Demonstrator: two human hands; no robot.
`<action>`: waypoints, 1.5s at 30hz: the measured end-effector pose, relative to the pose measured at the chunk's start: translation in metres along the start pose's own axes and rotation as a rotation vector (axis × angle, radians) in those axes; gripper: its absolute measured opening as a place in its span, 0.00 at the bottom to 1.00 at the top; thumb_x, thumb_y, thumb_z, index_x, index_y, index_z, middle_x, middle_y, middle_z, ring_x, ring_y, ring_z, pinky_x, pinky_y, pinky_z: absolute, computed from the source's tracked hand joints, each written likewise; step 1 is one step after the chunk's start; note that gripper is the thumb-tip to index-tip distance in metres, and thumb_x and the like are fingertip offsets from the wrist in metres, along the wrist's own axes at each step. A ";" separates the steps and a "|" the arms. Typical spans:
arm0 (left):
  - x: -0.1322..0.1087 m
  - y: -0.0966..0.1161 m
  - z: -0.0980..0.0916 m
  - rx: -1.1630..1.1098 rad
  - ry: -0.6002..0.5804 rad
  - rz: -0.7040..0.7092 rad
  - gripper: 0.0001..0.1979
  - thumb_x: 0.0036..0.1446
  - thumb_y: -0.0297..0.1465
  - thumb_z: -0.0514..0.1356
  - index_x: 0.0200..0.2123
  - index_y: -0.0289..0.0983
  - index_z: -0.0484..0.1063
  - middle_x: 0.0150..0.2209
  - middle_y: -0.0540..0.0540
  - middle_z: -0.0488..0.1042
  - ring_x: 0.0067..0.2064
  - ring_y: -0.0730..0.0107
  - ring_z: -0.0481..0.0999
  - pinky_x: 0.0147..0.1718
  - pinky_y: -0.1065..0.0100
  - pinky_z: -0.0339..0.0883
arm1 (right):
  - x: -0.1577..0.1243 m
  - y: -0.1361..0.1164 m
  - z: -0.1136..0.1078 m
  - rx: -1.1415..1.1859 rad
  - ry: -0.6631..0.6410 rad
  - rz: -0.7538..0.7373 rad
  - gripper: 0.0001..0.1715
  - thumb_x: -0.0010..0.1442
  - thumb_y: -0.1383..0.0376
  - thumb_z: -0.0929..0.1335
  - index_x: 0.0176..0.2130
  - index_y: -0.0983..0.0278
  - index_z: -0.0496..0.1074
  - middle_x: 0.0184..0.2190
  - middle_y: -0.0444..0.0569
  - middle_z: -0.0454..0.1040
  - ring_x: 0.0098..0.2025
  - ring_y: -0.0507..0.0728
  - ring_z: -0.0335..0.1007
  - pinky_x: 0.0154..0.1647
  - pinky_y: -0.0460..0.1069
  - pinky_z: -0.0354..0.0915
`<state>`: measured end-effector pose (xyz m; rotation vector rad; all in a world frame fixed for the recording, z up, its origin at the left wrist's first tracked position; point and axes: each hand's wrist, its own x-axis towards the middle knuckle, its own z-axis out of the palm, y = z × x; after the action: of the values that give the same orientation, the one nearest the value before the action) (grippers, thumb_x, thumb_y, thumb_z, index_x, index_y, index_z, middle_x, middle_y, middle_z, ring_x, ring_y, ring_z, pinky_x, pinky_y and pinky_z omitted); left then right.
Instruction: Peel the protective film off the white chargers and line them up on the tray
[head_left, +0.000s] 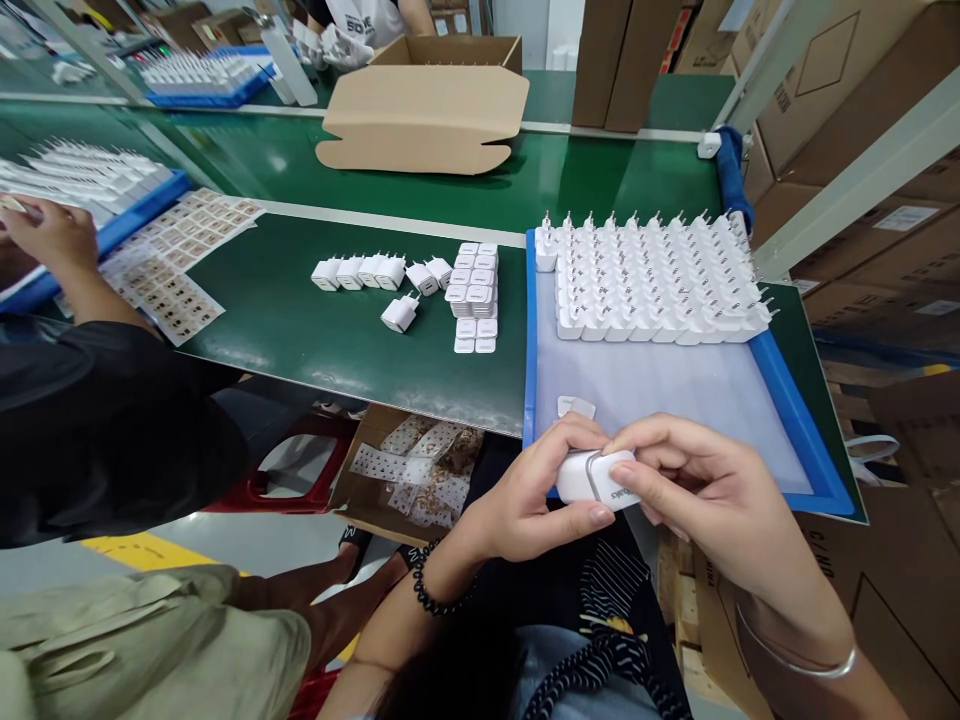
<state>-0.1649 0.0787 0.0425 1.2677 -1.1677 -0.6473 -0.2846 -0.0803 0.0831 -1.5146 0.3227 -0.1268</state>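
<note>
Above my lap, at the tray's near edge, my left hand is closed round one end of a white plug charger. My right hand grips its other end, thumb pressed on a face with grey print and a grey line. The charger's prongs are hidden. Just beyond my left fingers, a small white piece lies on the tray, partly covered. Rows of white plug chargers stand prongs up on the blue-rimmed tray. To its left are stacked white rounded-square pieces with small print.
Several loose chargers lie on the green table. At left, a co-worker's hand is near sticker sheets and another charger tray. An open carton stands behind; a box of used sheets sits below.
</note>
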 end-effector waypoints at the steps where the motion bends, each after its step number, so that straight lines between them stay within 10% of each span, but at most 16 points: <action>1: 0.000 -0.001 0.000 -0.005 0.000 0.006 0.16 0.68 0.42 0.61 0.52 0.39 0.67 0.46 0.42 0.72 0.49 0.59 0.73 0.51 0.59 0.68 | -0.001 0.001 0.000 -0.001 0.000 -0.005 0.09 0.66 0.60 0.73 0.37 0.63 0.77 0.18 0.38 0.65 0.19 0.47 0.60 0.20 0.44 0.52; 45: 0.006 -0.007 0.006 -0.127 -0.049 0.151 0.22 0.67 0.42 0.61 0.59 0.41 0.64 0.49 0.42 0.67 0.51 0.59 0.69 0.53 0.58 0.65 | -0.009 -0.024 0.011 0.199 0.110 0.214 0.15 0.62 0.64 0.74 0.35 0.61 0.63 0.17 0.34 0.61 0.21 0.45 0.48 0.24 0.42 0.45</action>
<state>-0.1667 0.0693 0.0368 1.0509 -1.2302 -0.6333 -0.2876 -0.0687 0.1084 -1.2703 0.5427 -0.0701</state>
